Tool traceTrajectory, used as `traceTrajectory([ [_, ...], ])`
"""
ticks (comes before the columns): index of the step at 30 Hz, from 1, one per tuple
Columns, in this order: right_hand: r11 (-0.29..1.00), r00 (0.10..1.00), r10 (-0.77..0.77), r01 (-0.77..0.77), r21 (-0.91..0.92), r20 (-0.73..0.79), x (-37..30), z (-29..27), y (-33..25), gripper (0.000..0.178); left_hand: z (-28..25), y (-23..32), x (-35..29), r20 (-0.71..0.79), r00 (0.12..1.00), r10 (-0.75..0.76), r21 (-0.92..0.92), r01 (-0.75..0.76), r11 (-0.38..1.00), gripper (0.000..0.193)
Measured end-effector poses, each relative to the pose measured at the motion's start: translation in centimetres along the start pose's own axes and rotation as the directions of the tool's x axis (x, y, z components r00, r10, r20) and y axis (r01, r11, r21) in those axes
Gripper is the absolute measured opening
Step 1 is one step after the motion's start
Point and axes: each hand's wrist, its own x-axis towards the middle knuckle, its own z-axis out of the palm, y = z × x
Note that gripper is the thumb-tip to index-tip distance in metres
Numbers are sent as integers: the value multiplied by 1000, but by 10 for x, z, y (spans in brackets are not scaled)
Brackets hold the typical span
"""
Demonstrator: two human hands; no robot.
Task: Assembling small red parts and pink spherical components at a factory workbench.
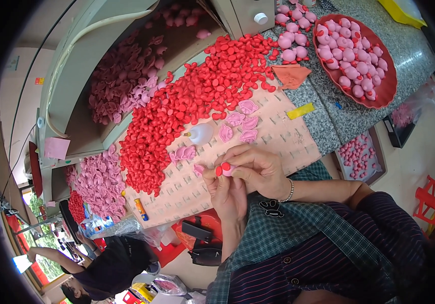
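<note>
Close in front of me, both hands pinch a small pink soft toy piece with red oval parts (226, 167). My left hand (223, 196) grips it from below and the left, fingers closed. From the right, my right hand (263, 171) closes thumb and fingers on it; a bead bracelet circles that wrist. Just past the hands, several loose pink hollow pieces (248, 123) lie on the peach-coloured board (273, 147). A white squeeze bottle (201, 134) rests on its side among them. Another pink piece (198, 170) shows beside my left fingers.
A heap of red oval pieces (192, 96) covers the board's far side. Pink pieces (98, 180) pile up at left, beside a grey cabinet (70, 101). A red bowl (387, 96) of pink toys stands at far right. At lower left, another person (111, 263) works nearby.
</note>
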Motion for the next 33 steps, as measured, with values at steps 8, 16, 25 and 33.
traceTrajectory([
  [8, 914, 942, 323, -336, 229, 95, 5, -17, -3, 22, 27, -11, -2, 65, 917, 395, 425, -383, 820, 23],
  [16, 866, 941, 316, -338, 369, 122, -2, -17, 2, 26, 30, -4, -8, 119, 830, 544, 684, -466, 561, 19],
  [25, 851, 927, 342, -375, 367, 154, -2, -22, 3, 27, 24, -9, -8, 281, 775, 565, 747, -547, 378, 18],
  [33, 867, 927, 350, -374, 329, 133, 0, -16, 0, 28, 30, -8, -8, 204, 774, 600, 743, -521, 420, 21],
])
